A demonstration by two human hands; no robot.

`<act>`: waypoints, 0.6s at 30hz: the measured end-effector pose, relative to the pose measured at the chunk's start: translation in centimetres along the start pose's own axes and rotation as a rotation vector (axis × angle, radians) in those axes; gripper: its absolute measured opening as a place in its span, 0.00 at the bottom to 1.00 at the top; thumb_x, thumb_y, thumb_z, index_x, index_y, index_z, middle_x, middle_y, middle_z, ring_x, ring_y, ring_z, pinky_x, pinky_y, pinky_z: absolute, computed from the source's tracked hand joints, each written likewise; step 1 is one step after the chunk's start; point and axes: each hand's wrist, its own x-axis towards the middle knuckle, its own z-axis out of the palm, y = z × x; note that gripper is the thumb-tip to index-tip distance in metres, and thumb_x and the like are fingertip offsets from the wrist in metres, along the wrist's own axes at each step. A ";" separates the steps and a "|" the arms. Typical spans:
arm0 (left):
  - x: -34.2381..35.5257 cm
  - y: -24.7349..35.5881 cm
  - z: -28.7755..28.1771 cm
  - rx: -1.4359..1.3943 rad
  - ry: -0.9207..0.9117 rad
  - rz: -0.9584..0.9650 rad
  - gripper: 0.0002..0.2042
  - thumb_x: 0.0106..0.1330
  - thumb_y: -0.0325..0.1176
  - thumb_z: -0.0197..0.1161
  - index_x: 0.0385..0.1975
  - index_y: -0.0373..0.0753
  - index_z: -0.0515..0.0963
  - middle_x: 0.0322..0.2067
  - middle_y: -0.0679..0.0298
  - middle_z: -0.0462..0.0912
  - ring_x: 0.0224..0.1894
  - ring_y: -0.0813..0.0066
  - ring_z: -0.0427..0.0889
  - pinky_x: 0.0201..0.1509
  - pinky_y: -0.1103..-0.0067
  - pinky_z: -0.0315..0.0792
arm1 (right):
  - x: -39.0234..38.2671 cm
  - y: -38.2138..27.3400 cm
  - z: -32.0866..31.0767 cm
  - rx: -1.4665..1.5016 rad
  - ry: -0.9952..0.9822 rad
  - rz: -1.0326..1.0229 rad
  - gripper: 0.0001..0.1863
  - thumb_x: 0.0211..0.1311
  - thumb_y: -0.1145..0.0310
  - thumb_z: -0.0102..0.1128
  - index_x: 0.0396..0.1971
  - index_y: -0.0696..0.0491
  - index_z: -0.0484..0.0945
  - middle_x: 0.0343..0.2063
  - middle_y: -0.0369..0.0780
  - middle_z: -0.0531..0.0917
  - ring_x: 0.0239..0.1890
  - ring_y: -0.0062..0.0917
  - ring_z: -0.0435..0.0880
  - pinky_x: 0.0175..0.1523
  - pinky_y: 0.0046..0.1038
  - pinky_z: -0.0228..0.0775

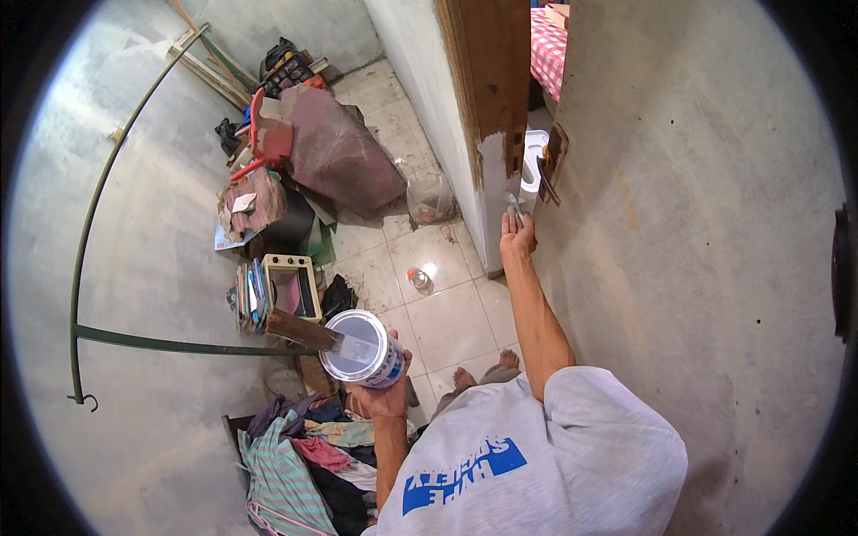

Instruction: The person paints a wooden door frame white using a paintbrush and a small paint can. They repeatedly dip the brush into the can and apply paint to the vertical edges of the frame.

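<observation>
My left hand point(380, 389) holds an open paint can point(362, 357) of pale grey paint at the lower middle, with a brown wooden piece point(299, 328) at its left rim, reaching out to the left. My right hand point(518, 234) is closed on the handle of a small paintbrush point(515, 204), raised at the brown wooden door frame point(490, 71). The brush's tip is against the lower part of the frame, where a patch of pale grey paint point(492, 165) covers the wood.
A covered heap point(335, 152) with a red chair point(268, 134), an oven-like appliance point(290, 290), clothes point(295, 464) and a metal rail point(161, 342) are at left. A small bottle point(418, 279) stands on the tiled floor point(447, 326). A plain wall point(688, 223) rises at right.
</observation>
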 end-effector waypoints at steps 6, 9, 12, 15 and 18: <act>0.2 -0.1 0.3 0.015 0.027 -0.006 0.39 0.60 0.65 0.61 0.68 0.51 0.66 0.62 0.57 0.75 0.65 0.48 0.72 0.56 0.46 0.74 | -1.1 -0.3 1.3 0.004 -0.033 0.019 0.25 0.68 0.69 0.58 0.60 0.63 0.65 0.58 0.49 0.73 0.62 0.44 0.77 0.67 0.44 0.72; 0.4 0.0 0.3 0.027 0.041 -0.008 0.38 0.61 0.65 0.60 0.68 0.51 0.67 0.62 0.57 0.75 0.64 0.48 0.73 0.55 0.46 0.73 | -2.3 -0.5 2.4 0.014 -0.113 0.026 0.24 0.69 0.69 0.57 0.60 0.62 0.65 0.60 0.49 0.72 0.63 0.43 0.75 0.68 0.44 0.71; 0.4 0.0 0.3 -0.008 0.034 -0.022 0.37 0.62 0.65 0.59 0.68 0.51 0.67 0.62 0.57 0.76 0.64 0.49 0.74 0.55 0.45 0.73 | -3.8 -0.4 4.0 0.009 -0.135 -0.003 0.25 0.70 0.68 0.55 0.61 0.66 0.64 0.58 0.53 0.75 0.64 0.44 0.75 0.69 0.43 0.70; 0.4 0.0 0.3 -0.021 0.017 -0.023 0.37 0.63 0.65 0.58 0.68 0.52 0.66 0.62 0.57 0.76 0.64 0.48 0.74 0.55 0.45 0.74 | -5.0 -0.9 5.2 0.016 -0.217 0.006 0.23 0.70 0.70 0.56 0.60 0.61 0.65 0.58 0.48 0.74 0.63 0.41 0.76 0.68 0.42 0.71; 0.6 0.0 0.2 -0.020 0.004 -0.037 0.37 0.63 0.67 0.57 0.69 0.52 0.66 0.62 0.57 0.75 0.64 0.48 0.73 0.56 0.44 0.73 | -5.6 -1.4 6.5 0.009 -0.282 -0.014 0.22 0.69 0.70 0.56 0.59 0.61 0.67 0.57 0.48 0.76 0.63 0.40 0.76 0.68 0.41 0.71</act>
